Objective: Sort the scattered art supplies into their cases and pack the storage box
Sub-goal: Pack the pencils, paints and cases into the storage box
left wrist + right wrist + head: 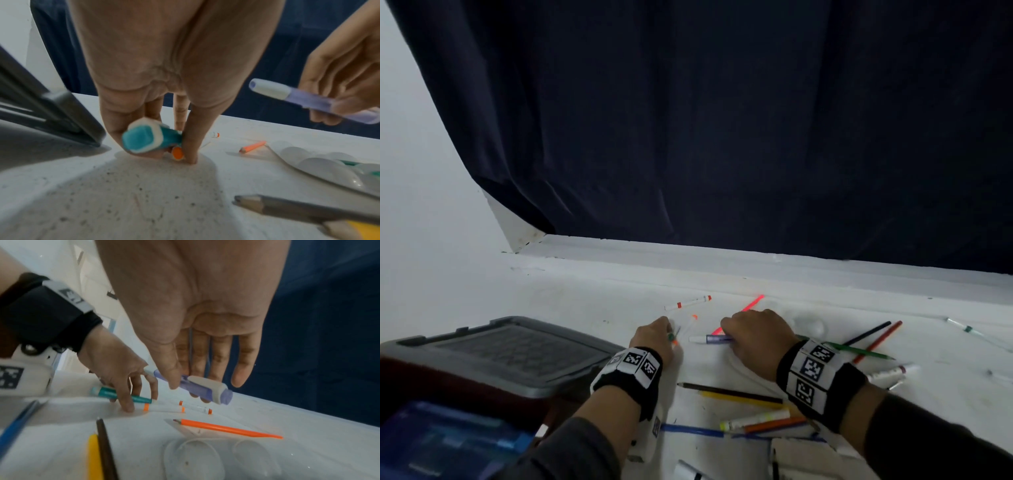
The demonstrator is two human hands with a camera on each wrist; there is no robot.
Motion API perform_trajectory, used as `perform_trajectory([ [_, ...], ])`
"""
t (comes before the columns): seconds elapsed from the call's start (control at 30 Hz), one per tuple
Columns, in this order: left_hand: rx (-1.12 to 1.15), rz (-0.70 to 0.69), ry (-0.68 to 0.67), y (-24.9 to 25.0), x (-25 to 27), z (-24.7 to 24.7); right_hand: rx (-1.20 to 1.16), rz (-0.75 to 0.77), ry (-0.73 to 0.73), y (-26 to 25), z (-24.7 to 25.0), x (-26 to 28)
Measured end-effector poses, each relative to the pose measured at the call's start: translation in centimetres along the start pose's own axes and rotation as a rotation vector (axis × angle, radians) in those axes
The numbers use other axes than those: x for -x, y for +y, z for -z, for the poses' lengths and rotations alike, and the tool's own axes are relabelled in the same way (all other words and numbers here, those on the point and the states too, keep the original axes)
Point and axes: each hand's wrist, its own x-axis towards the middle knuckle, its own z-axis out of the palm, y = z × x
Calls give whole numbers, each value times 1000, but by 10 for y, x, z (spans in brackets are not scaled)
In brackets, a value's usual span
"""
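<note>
My left hand (666, 330) grips a teal marker (148, 138) in its curled fingers. Its fingertips press down on the white table at an orange-capped white marker (177, 153) that lies beside them. My right hand (753, 334) hovers just right of it and pinches a purple marker (201, 389) between thumb and fingers, with the white cap pointing left. A grey-lidded storage box (510, 353) stands at the left of the table, lid on.
A neon orange pencil (226, 428) and a red-capped marker (688, 303) lie beyond the hands. A clear plastic tray (205, 456) sits under my right wrist. Brown (729, 390) and yellow pencils (743, 399) lie near; several pencils and markers are scattered right.
</note>
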Motion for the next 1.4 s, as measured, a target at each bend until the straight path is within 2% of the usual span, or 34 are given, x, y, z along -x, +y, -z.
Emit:
perform_trajectory([
  [0.13,1,-23,37,0,12,6,-178,-122,65,-2,11,38],
  [0.27,80,-86,157,7,28,23,-417,-209,158,-6,19,77],
  [0.33,177,-139,219,14,47,38,-513,-198,228,-11,25,96],
  [0.47,376,-293,353,29,114,67,-529,-196,402,-27,29,135],
  [0.6,544,-469,319,32,185,73,-627,-245,487,-48,27,173],
  [0.67,622,-531,235,26,209,63,-672,-273,524,-57,19,189],
  [0.73,704,-563,154,18,226,45,-748,-322,504,-65,11,206],
  [0.83,831,-536,70,0,250,24,-892,-320,464,-79,2,229],
  [0.97,605,-616,58,-29,286,14,-975,-290,329,-102,-4,252],
  [1.1,620,-612,70,-60,307,6,-1017,-289,206,-112,-13,262],
  [1.23,675,-585,118,-91,316,-2,-1059,-286,190,-121,-18,266],
  [1.3,650,-535,70,-103,316,-6,-1040,-268,217,-128,-22,265],
  [1.4,534,-581,-26,-115,316,-10,-936,-243,260,-136,-28,264],
])
